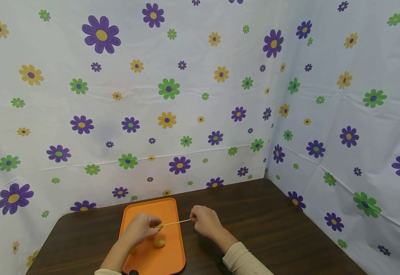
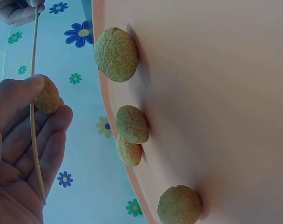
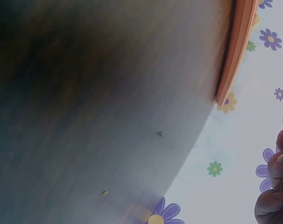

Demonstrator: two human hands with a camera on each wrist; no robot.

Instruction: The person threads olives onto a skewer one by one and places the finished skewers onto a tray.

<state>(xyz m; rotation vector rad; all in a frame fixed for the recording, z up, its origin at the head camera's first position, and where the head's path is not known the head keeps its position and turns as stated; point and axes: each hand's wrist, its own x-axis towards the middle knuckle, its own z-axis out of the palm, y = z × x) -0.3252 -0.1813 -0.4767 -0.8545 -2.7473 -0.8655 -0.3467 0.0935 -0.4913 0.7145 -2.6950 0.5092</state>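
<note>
Low in the head view, left of centre, fingers of the left hand (image 1: 140, 227) pinch a wrinkled lump (image 2: 49, 97) and thin stick (image 1: 176, 222) above an orange tray (image 1: 168, 263); the right hand (image 1: 207, 222) pinches the stick's other end; four other lumps (image 2: 116, 54) lie on the tray

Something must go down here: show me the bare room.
The table looks mostly bare from the right hand to the right-side floral sheet, and left of the orange tray. Crowded: the tray near the left hand, with wrinkled pieces, and between both hands, spanned by a stick.
</note>
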